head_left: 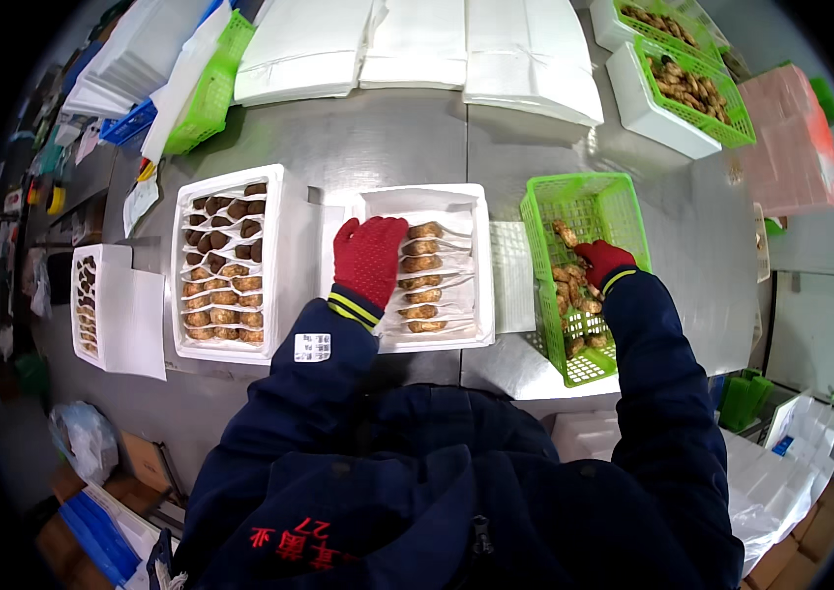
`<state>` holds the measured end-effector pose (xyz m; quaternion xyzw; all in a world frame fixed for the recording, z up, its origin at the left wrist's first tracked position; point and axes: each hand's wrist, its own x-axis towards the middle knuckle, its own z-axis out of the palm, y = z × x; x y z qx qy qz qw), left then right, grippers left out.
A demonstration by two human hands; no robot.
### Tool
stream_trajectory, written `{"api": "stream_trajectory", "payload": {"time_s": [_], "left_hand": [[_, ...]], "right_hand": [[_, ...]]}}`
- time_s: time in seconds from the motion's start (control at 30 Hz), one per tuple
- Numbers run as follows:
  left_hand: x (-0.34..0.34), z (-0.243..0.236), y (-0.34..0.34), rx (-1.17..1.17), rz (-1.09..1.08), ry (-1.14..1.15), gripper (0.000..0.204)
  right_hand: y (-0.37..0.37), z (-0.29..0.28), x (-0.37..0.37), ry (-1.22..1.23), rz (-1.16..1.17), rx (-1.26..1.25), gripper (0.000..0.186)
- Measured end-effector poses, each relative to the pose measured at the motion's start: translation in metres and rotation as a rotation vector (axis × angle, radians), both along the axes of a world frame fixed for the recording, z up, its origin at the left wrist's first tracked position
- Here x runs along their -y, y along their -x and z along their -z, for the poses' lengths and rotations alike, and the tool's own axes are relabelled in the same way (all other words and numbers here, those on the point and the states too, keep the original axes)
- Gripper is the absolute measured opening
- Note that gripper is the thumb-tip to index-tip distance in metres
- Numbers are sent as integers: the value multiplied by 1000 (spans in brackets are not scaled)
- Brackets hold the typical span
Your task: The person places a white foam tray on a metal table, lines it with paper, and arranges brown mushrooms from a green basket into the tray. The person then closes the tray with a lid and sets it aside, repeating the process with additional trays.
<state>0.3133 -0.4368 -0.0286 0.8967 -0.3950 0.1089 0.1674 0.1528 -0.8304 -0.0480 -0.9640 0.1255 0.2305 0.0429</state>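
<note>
My left hand (370, 260), in a red glove, lies palm down over the left part of a white foam box (484, 285). Its fingers look spread, though their tips are partly hidden. Beside it in the box, a column of pale brown mushrooms (423, 264) sits between folds of white paper. My right hand (604, 262), also gloved in red, reaches into a green plastic basket (641, 221). Its fingers are closed on a knobbly brown mushroom (565, 234) above the others. More loose mushrooms (574, 287) lie in the basket below the hand.
Left of me stands a filled foam box (181, 265) with dark and pale mushrooms in rows; a similar box (89, 300) is farther left. White paper stacks (412, 44) line the back. Green baskets of mushrooms (687, 88) stand at back right. An empty-looking green basket (210, 88) leans at back left.
</note>
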Motion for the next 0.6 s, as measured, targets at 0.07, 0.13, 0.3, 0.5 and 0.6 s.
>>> {"api": "stream_trajectory", "payload": {"time_s": [0.07, 0.13, 0.3, 0.5, 0.6], "left_hand": [[8, 3, 3, -2, -22, -17, 39], [12, 5, 2, -64, 4, -8, 38], [0, -2, 1, -129, 41, -4, 33], [11, -17, -2, -237, 84, -75, 29], [5, -11, -1, -189, 47, -84, 28]], "right_hand": [[2, 0, 5, 24, 36, 17, 29], [-5, -8, 2, -31, 154, 186, 24], [-54, -79, -119, -855, 386, 758, 29], [-114, -21, -221, -892, 437, 700, 40], [-126, -45, -233, -522, 285, 528, 40]]}}
